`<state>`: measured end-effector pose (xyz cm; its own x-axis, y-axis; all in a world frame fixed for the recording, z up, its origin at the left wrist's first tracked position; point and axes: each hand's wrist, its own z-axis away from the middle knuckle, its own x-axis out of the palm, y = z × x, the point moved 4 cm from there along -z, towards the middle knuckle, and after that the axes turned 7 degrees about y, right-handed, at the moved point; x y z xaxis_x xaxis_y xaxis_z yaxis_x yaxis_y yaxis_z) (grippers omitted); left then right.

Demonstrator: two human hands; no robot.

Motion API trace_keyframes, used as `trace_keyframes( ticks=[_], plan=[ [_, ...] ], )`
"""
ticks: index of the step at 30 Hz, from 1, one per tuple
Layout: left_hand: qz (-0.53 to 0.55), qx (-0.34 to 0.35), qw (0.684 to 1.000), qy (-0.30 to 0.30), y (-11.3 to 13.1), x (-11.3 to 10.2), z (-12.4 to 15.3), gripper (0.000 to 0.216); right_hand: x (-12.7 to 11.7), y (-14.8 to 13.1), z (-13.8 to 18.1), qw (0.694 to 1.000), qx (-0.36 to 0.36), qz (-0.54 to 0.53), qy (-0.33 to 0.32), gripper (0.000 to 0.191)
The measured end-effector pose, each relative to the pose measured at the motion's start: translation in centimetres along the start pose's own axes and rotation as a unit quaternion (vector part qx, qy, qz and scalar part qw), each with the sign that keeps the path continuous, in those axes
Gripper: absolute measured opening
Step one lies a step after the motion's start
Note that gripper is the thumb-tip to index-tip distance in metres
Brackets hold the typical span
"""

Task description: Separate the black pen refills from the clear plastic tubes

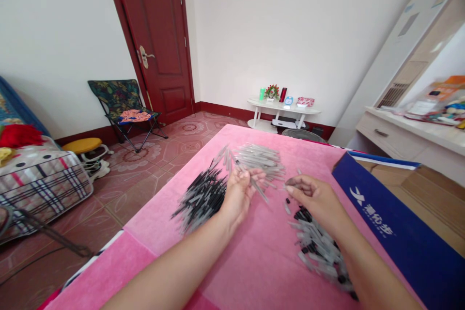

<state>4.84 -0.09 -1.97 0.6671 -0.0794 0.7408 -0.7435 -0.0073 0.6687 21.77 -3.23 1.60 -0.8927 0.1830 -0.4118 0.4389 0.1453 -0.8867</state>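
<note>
On a pink cloth-covered table (254,261), my left hand (241,189) is curled round a thin grey pen-like tube (259,190) that sticks out to the right. My right hand (316,196) hovers just right of it, fingers pinched on a small dark piece I cannot name. A heap of black-and-grey tubes (199,196) lies left of my left hand. A pile of clear grey tubes (263,157) sits beyond both hands. Under my right wrist lies a pile of small grey and black caps (317,247).
A blue cardboard box (392,223) with open flaps stands at the table's right edge. Beyond are a red door (156,34), a folding chair (123,106), a small white table (283,106), a bed (36,174) at left and a desk (410,135) at right.
</note>
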Motion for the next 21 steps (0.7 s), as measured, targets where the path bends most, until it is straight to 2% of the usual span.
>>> trace_keyframes(
  ticks=[5,11,17,21],
  plan=[
    [0.132,-0.018,0.989,0.066,1.4,-1.4,-1.8,0.006,2.6,0.3,0.7,0.992,0.058,-0.110,-0.007,0.031],
    [0.164,-0.043,0.983,0.071,0.4,-1.9,-2.0,0.008,3.8,0.3,0.9,0.986,0.042,-0.159,0.013,0.032],
    [0.160,-0.065,0.982,0.079,-0.7,-1.4,-1.0,0.006,3.9,0.2,1.0,0.992,0.022,-0.126,0.020,0.028],
    [0.132,-0.065,0.987,0.067,-0.9,-1.0,-0.3,0.003,3.5,0.1,0.9,0.996,-0.006,-0.057,0.061,0.020]
  ],
)
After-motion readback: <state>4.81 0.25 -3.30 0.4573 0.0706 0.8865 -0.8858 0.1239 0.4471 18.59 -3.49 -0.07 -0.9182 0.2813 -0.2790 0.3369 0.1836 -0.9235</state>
